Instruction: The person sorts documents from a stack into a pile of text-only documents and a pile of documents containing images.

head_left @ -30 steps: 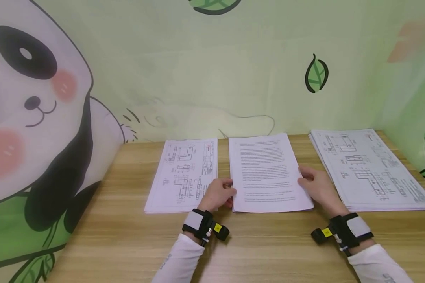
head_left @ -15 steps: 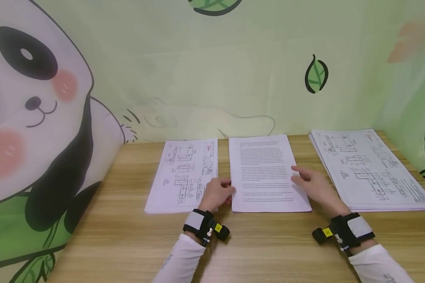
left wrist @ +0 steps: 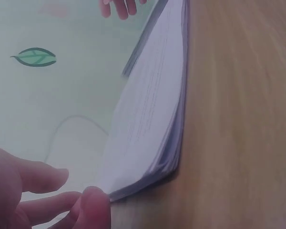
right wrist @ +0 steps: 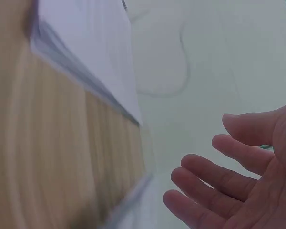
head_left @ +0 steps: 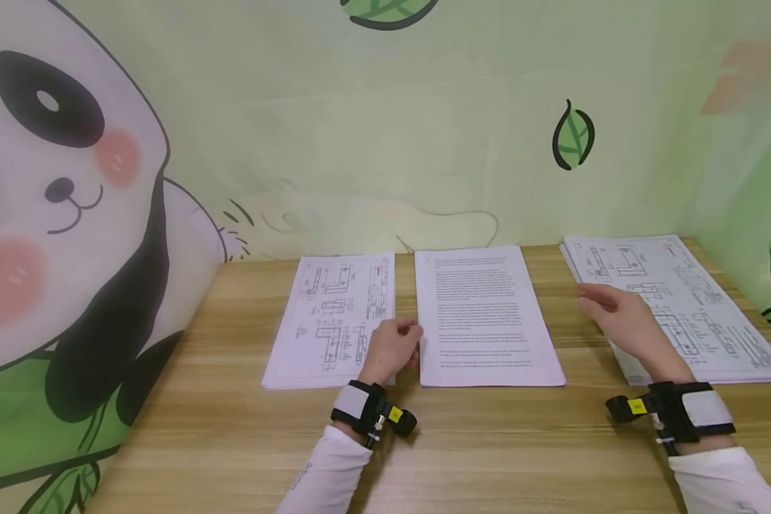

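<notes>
In the head view a stack of text-printed paper (head_left: 478,314) lies in the middle of the table. My left hand (head_left: 390,350) is at that stack's left edge, fingers loosely bent. In the left wrist view the thumb tip (left wrist: 94,202) overlaps the edge of the paper stack (left wrist: 145,109); whether it touches, I cannot tell. My right hand (head_left: 630,325) hovers in front of the right stack of drawings (head_left: 726,335), hiding part of it. The right wrist view shows this hand (right wrist: 238,176) with spread, relaxed fingers and nothing in them, apart from the text stack (right wrist: 90,57).
Left of the text sheets lies another stack of technical drawings (head_left: 334,314), partly behind my left hand. All three stacks rest on a wooden table (head_left: 488,450). A cloth backdrop (head_left: 385,143) with a panda print (head_left: 71,214) stands behind and beside the table.
My right hand has left the text stack's right edge and moved right, over toward the right drawings. The left hand has barely shifted at the left edge. The text stack's sheets look more even.
</notes>
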Demonstrator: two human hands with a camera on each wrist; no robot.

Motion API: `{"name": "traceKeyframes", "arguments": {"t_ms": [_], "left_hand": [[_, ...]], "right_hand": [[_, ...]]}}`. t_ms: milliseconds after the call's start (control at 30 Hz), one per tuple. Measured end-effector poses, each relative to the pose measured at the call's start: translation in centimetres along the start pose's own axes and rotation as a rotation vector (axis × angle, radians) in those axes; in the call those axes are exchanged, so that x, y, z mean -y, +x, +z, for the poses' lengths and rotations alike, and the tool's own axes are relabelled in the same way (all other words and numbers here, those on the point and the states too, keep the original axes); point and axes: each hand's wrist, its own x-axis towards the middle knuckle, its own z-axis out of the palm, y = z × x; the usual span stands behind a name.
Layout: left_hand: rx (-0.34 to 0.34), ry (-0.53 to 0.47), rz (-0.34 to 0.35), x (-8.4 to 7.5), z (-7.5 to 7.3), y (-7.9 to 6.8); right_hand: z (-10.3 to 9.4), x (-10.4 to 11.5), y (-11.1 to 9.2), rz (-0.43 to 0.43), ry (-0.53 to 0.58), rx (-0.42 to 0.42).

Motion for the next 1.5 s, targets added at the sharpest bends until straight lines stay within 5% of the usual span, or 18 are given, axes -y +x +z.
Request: {"name": "traceKeyframes", "arguments": {"t_ms": [167,400,800,1100,1500], "left_hand": [[-0.003,-0.034,0.035,-0.5,0.2,-0.2],[-0.010,-0.097,0.036,-1.1,0.8,-0.3],[0.005,-0.069,0.084,-1.4,1.9,-0.3],[0.056,-0.052,0.145,-2.7,3.9,-0.5],[0.190,-0.045,0.181,-5.7,9.1,-1.8]], "right_hand": [[-3.1,-2.6,-0.3,0.036,-0.091,-0.071],[-6.2,-7.2,-0.9,0.191,-0.190,-0.079],[-7.7,-12.0,-2.4,0.483,-0.169,-0.114],[-7.3,-12.7,-2.0,0.533,-0.230,-0.130],[-7.2,-11.6,-1.9,0.606,-0.224,-0.127]]}}
